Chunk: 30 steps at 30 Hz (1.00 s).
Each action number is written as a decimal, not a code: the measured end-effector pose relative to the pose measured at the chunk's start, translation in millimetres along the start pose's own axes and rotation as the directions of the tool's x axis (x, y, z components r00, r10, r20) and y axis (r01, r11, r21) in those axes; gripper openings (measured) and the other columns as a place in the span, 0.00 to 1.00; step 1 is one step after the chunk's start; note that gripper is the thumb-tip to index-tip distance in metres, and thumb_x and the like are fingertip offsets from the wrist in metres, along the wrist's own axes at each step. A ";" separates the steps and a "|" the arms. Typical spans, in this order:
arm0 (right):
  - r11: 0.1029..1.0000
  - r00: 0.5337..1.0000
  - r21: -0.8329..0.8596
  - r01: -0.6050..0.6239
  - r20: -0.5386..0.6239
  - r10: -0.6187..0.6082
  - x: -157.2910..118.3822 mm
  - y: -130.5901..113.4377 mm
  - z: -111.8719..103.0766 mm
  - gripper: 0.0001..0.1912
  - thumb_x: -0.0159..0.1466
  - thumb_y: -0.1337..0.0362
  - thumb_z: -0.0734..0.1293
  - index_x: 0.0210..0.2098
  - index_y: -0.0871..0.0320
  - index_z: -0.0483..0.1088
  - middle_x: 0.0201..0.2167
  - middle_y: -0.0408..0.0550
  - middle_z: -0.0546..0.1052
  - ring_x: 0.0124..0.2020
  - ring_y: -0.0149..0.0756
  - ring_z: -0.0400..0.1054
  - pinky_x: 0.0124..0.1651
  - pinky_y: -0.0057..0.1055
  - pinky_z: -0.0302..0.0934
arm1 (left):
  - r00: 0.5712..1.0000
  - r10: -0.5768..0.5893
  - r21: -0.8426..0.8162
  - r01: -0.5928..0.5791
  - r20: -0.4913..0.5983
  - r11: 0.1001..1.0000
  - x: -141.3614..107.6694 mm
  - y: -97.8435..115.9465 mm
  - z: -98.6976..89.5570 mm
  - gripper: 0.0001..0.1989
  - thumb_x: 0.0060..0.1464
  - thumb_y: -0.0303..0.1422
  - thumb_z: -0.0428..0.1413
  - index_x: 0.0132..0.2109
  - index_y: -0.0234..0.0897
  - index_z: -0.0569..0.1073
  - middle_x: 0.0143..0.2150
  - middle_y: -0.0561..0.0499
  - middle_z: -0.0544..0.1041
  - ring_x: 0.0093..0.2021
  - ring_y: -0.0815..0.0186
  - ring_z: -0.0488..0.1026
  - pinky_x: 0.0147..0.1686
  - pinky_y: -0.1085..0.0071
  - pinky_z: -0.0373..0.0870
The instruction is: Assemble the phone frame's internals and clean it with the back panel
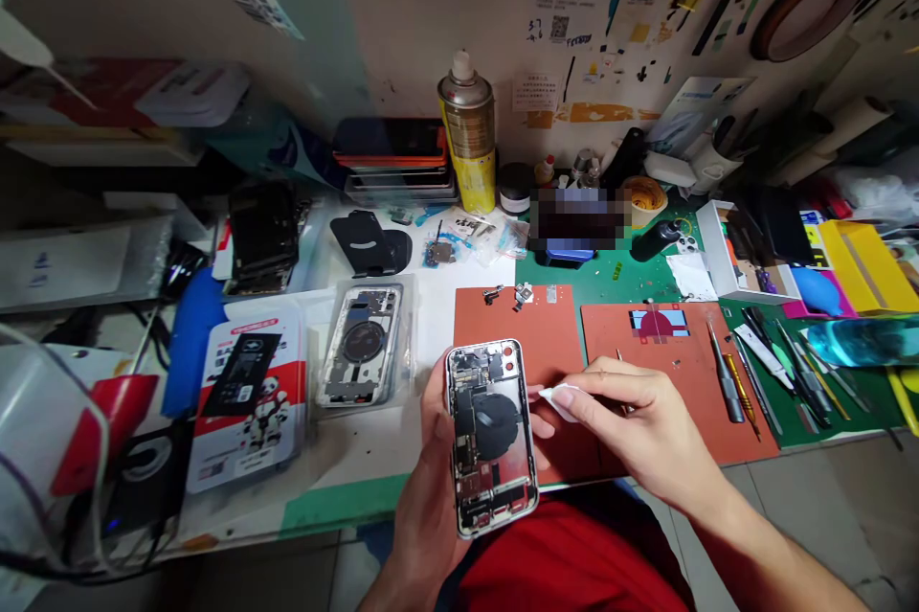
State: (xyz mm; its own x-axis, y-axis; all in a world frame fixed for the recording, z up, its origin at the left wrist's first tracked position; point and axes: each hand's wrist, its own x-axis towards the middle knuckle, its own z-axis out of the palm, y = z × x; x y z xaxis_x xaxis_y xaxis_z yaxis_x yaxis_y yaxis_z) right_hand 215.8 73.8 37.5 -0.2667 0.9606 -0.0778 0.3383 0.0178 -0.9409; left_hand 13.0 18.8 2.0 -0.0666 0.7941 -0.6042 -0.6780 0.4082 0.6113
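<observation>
Our left hand grips the white-framed rectangular smartphone, already opened; our right hand, just beside it, pinches folded white tissue; small silver metal parts beyond both hands look unfitted.

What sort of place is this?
Probably a phone repair bench: an opened phone with bare internals in the left hand, another phone shell on the bench, and slim hand tools at right.
</observation>
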 end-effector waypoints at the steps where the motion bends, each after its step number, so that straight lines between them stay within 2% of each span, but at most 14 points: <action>1: 0.995 0.996 -0.080 0.058 -0.066 -0.064 -1.3 -1.7 4.9 0.09 0.75 0.61 0.71 0.41 0.50 0.87 0.31 0.43 0.82 0.31 0.31 0.72 0.34 0.28 0.66 | 1.000 0.010 -0.008 -0.010 -0.004 1.000 1.5 -2.8 -2.4 0.53 0.53 0.57 0.71 0.78 0.54 0.58 0.54 0.43 0.87 0.41 0.48 0.87 0.38 0.58 0.85; 3: 0.962 0.969 -0.229 0.148 -0.162 -0.188 -2.6 -5.4 15.3 0.10 0.75 0.65 0.70 0.42 0.52 0.86 0.30 0.43 0.79 0.30 0.31 0.71 0.33 0.28 0.65 | 1.000 0.024 -0.022 -0.024 -0.012 0.999 4.0 -8.7 -5.9 0.50 0.54 0.55 0.71 0.77 0.53 0.62 0.58 0.44 0.85 0.50 0.46 0.86 0.47 0.55 0.85; 5: 0.917 0.943 -0.354 0.181 -0.203 -0.265 -2.4 -8.8 24.7 0.11 0.76 0.66 0.69 0.41 0.55 0.85 0.29 0.44 0.77 0.29 0.31 0.70 0.34 0.29 0.65 | 0.999 0.033 -0.028 -0.034 -0.017 0.999 5.3 -13.8 -8.1 0.46 0.55 0.54 0.71 0.75 0.52 0.65 0.62 0.45 0.83 0.56 0.46 0.83 0.54 0.55 0.83; 11: 0.801 0.921 -0.579 0.151 -0.213 -0.327 0.1 -12.8 37.4 0.12 0.77 0.64 0.67 0.42 0.58 0.84 0.29 0.45 0.73 0.28 0.33 0.67 0.33 0.31 0.62 | 0.993 0.114 0.075 -0.111 -0.037 0.991 5.1 -19.9 -14.0 0.37 0.56 0.54 0.69 0.69 0.53 0.73 0.64 0.50 0.82 0.63 0.52 0.80 0.60 0.60 0.80; 14: 0.760 0.912 -0.632 0.152 -0.207 -0.354 0.3 -12.8 38.1 0.12 0.77 0.64 0.67 0.42 0.58 0.83 0.29 0.45 0.73 0.28 0.33 0.67 0.33 0.32 0.60 | 0.987 0.150 0.172 -0.137 -0.064 0.976 6.0 -20.8 -14.4 0.36 0.55 0.56 0.69 0.68 0.53 0.75 0.64 0.51 0.81 0.64 0.52 0.79 0.58 0.62 0.81; 17: 0.730 0.910 -0.669 0.144 -0.200 -0.363 0.4 -12.3 38.5 0.13 0.77 0.63 0.67 0.42 0.58 0.83 0.29 0.45 0.74 0.28 0.34 0.68 0.33 0.32 0.59 | 0.989 0.143 0.213 -0.134 -0.031 0.968 6.6 -23.1 -13.0 0.39 0.55 0.59 0.67 0.69 0.51 0.74 0.64 0.48 0.81 0.63 0.49 0.79 0.58 0.59 0.81; 20: 0.719 0.912 -0.682 0.132 -0.200 -0.357 0.9 -11.9 39.3 0.13 0.78 0.63 0.66 0.41 0.57 0.83 0.30 0.45 0.75 0.29 0.35 0.69 0.33 0.33 0.58 | 0.986 0.167 0.230 -0.158 -0.024 0.960 6.7 -26.1 -14.7 0.37 0.57 0.58 0.66 0.69 0.52 0.73 0.67 0.49 0.79 0.63 0.50 0.79 0.58 0.58 0.81; 24: 0.707 0.908 -0.696 0.126 -0.205 -0.364 2.0 -11.8 40.5 0.14 0.78 0.63 0.66 0.41 0.57 0.83 0.29 0.45 0.75 0.29 0.35 0.68 0.33 0.33 0.57 | 0.981 0.189 0.269 -0.192 0.039 0.944 8.7 -27.2 -19.8 0.36 0.59 0.58 0.64 0.69 0.53 0.73 0.70 0.50 0.77 0.62 0.51 0.80 0.58 0.58 0.81; 28: 0.692 0.906 -0.711 0.124 -0.203 -0.371 3.3 -11.0 41.3 0.14 0.78 0.63 0.66 0.40 0.57 0.83 0.29 0.45 0.74 0.29 0.35 0.67 0.32 0.34 0.55 | 0.975 0.190 0.331 -0.217 0.113 0.919 10.0 -25.8 -20.0 0.37 0.62 0.59 0.60 0.72 0.50 0.70 0.69 0.45 0.77 0.64 0.48 0.79 0.59 0.53 0.81; 30: 0.680 0.908 -0.723 0.123 -0.195 -0.371 3.9 -10.9 41.1 0.15 0.78 0.63 0.66 0.38 0.57 0.82 0.28 0.45 0.74 0.28 0.34 0.66 0.32 0.34 0.53 | 0.972 0.214 0.337 -0.236 0.102 0.911 9.2 -26.1 -19.3 0.35 0.63 0.57 0.60 0.71 0.49 0.70 0.69 0.45 0.77 0.65 0.47 0.78 0.61 0.52 0.80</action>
State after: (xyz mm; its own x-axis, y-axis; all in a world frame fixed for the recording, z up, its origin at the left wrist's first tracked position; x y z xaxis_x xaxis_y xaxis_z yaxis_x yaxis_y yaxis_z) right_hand 174.0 66.0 33.8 -0.1918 0.9195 0.3430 0.8496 0.3305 -0.4109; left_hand 16.0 6.8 -29.4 -0.1350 0.9046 -0.4044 -0.3555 0.3367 0.8719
